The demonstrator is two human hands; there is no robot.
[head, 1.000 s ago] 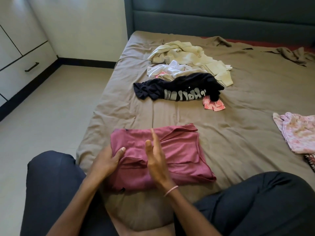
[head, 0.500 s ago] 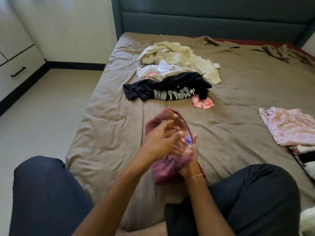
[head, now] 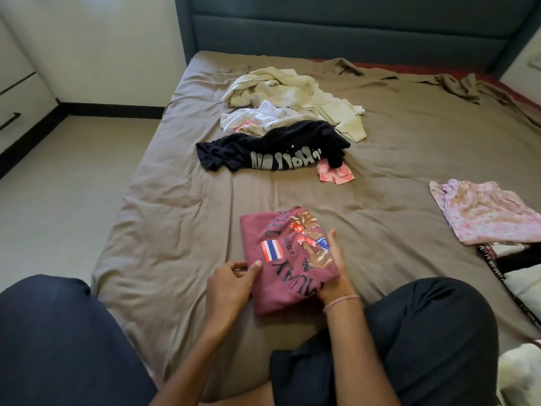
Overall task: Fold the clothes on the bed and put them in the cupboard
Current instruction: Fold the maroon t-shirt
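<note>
Near the front edge of the bed [head: 175,230], folded maroon shirt [head: 281,279] lying print-up, your left hand [head: 228,284] pinching its left edge, your right hand [head: 336,273] gripping its right side, unfolded clothes [head: 287,112] heaped beyond.

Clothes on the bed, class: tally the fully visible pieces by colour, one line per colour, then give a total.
Maroon: 1, the folded maroon T-shirt
Black: 1, the black T-shirt
Cream: 1, the cream garment
White: 1, the white garment
Pink: 2, the small pink piece and the pink floral garment
Total: 6
Pieces cut off at the right edge are not counted.
</note>
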